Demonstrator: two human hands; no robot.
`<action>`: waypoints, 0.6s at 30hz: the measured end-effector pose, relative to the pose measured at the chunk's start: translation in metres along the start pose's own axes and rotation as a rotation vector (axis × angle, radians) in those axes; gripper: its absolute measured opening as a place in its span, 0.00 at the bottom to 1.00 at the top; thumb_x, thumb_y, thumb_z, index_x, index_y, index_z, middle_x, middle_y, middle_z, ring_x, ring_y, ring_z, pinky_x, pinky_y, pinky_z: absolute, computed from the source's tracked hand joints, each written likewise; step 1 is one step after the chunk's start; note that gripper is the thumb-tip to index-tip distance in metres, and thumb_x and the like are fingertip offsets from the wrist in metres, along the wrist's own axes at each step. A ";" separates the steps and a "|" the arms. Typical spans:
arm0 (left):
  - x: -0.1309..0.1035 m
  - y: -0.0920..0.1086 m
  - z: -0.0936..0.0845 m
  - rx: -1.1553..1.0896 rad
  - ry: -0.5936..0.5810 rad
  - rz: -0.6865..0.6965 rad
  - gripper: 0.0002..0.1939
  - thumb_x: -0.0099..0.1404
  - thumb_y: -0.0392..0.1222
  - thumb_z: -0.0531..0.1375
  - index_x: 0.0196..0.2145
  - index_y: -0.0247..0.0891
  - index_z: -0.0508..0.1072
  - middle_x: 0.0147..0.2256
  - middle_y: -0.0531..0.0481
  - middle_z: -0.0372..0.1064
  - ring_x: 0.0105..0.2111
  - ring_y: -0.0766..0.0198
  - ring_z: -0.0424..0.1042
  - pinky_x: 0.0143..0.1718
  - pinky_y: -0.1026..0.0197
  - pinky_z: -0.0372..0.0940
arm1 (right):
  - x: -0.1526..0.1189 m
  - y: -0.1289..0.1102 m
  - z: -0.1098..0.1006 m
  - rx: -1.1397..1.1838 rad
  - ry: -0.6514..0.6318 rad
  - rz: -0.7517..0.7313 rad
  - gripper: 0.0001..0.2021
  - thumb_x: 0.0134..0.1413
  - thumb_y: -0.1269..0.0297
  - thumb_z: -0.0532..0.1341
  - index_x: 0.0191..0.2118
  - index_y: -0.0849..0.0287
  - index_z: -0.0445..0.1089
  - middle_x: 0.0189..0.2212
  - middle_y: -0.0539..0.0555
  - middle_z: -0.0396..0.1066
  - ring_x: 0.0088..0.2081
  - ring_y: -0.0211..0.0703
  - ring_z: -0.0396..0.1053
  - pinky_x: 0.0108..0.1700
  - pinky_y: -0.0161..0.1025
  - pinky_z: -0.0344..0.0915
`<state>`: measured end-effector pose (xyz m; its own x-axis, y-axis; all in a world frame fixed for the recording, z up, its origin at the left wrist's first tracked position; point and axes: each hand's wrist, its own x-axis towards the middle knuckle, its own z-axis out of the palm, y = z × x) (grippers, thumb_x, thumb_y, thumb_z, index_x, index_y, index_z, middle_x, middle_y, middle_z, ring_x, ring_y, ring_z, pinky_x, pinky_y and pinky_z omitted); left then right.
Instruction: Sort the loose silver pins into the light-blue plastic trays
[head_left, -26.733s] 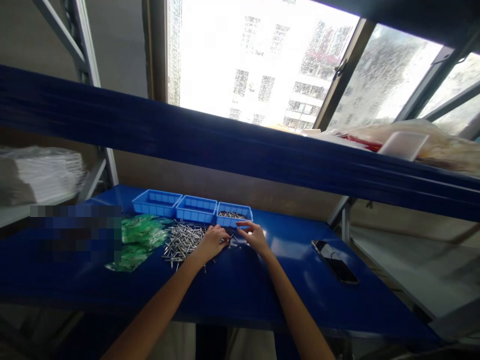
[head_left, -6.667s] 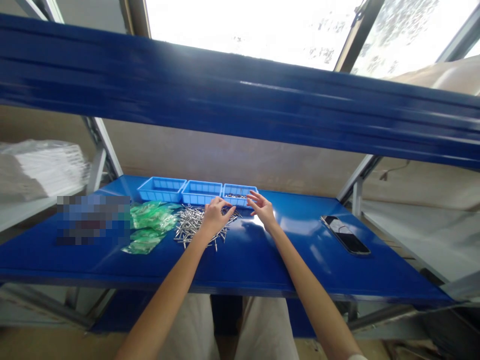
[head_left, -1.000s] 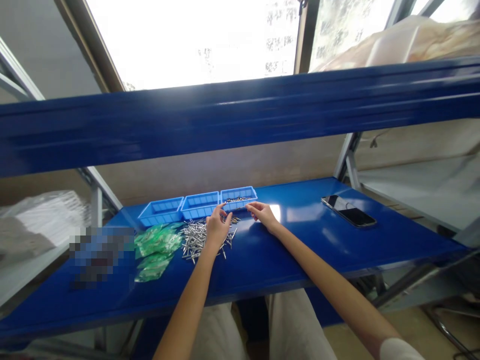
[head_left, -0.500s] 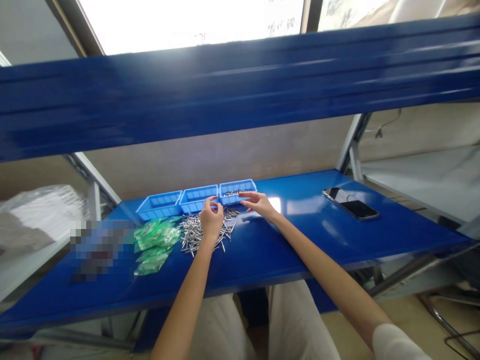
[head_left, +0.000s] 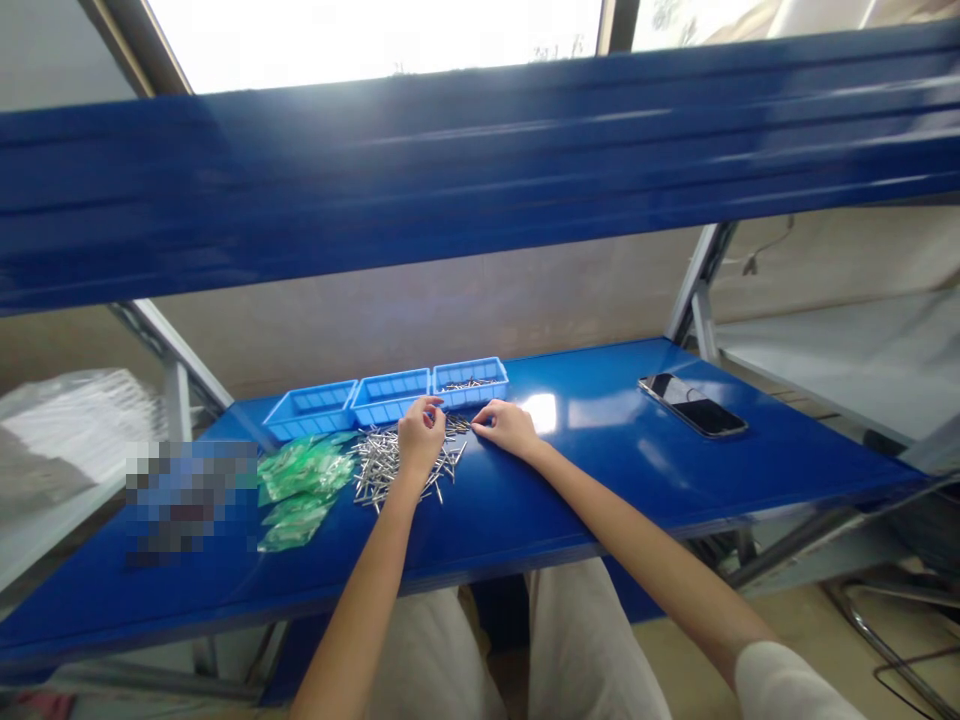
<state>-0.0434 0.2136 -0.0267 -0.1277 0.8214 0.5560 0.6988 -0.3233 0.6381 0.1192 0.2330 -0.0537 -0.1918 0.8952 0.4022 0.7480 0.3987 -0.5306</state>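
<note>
L hand (head_left: 421,436) over pins (head_left: 382,462) – fingers curled, grip unclear | R hand (head_left: 510,428) at pile edge – fingertips pinched, contents unclear | bin (head_left: 470,394) behind

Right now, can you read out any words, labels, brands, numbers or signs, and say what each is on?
None that I can read.
Phone: no legible text on its screen.
Green bags: too small and blurred to tell.
Blue bins: no lettering visible.
</note>
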 end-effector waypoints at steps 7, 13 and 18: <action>-0.002 -0.002 0.001 0.081 -0.038 0.070 0.11 0.56 0.36 0.51 0.34 0.38 0.71 0.28 0.50 0.68 0.24 0.66 0.64 0.30 0.62 0.60 | -0.005 -0.004 -0.002 0.007 -0.018 -0.143 0.17 0.46 0.55 0.60 0.44 0.52 0.70 0.38 0.53 0.68 0.37 0.42 0.65 0.35 0.37 0.60; -0.002 -0.003 -0.001 0.077 0.002 0.050 0.10 0.57 0.37 0.51 0.34 0.38 0.71 0.28 0.50 0.68 0.24 0.65 0.64 0.31 0.62 0.60 | -0.003 -0.004 0.001 0.034 -0.091 -0.247 0.13 0.50 0.60 0.58 0.42 0.53 0.71 0.40 0.54 0.69 0.42 0.45 0.63 0.44 0.42 0.59; -0.002 -0.002 -0.001 0.089 -0.018 0.051 0.11 0.57 0.37 0.51 0.34 0.38 0.71 0.28 0.50 0.68 0.24 0.66 0.64 0.31 0.62 0.60 | 0.000 0.000 0.000 0.099 -0.081 -0.174 0.09 0.48 0.67 0.59 0.36 0.56 0.74 0.34 0.53 0.71 0.37 0.40 0.66 0.39 0.36 0.61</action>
<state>-0.0448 0.2117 -0.0286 -0.0780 0.8135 0.5763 0.7638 -0.3227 0.5589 0.1190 0.2333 -0.0539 -0.3657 0.8229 0.4349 0.6338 0.5623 -0.5312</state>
